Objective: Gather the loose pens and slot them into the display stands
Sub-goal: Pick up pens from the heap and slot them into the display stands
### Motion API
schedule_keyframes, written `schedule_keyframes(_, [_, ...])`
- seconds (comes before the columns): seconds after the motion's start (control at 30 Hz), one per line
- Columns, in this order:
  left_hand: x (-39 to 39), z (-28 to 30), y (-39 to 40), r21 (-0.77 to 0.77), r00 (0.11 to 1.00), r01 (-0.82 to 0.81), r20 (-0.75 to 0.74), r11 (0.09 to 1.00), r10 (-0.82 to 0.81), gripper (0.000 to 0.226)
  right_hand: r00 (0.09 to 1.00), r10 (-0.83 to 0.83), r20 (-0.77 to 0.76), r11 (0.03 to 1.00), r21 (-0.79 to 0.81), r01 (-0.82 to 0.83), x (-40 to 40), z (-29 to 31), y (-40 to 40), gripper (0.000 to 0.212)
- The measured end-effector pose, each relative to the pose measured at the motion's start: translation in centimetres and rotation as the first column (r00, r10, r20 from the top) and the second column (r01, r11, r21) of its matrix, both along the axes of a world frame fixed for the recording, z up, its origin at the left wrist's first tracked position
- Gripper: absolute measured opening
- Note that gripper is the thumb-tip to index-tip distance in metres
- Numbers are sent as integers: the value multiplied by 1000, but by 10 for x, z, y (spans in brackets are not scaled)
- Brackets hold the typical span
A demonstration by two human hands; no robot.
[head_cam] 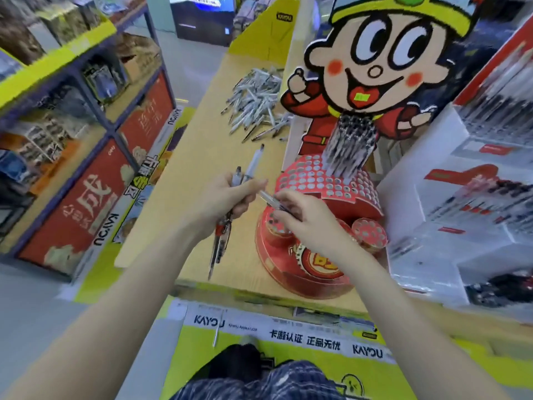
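My left hand (227,202) grips a small bundle of pens (222,241), their tips pointing down toward me and their caps sticking up past my fingers. My right hand (305,219) pinches a single pen (269,200) just beside the left hand, above the red display stand (300,272). The stand's upper tier (326,180) is full of round holes; a cluster of pens (350,142) stands slotted at its back right. A heap of loose pens (256,102) lies farther back on the wooden table (190,157).
A large cartoon-boy cutout (383,62) rises behind the stand. White display shelves with packaged pens (473,197) stand at the right. A shelf rack with boxes (75,116) lines the aisle at the left. A yellow KAYOU banner (277,336) covers the table's front.
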State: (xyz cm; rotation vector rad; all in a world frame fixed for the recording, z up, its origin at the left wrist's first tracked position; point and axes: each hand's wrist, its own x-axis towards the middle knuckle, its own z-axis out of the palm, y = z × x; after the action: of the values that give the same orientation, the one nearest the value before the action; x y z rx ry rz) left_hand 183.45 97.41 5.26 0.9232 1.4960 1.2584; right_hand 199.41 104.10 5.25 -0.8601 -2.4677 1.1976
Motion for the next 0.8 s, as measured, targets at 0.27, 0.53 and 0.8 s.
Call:
schedule_keyframes(0.27, [28, -61, -132, -215, 911, -366, 117, 905, 396, 25, 965, 240, 105, 959, -182, -219, 13, -64, -88, 13])
schedule_keyframes(0.53, [39, -237, -270, -554, 754, -506, 88, 662, 651, 30, 824, 345, 450, 895, -421, -145, 22, -268, -176, 31])
schedule_keyframes(0.8, [1, -556, -325, -636, 680, -533, 70, 558, 729, 22, 675, 215, 706, 948, -317, 29, -39, -650, -223, 34])
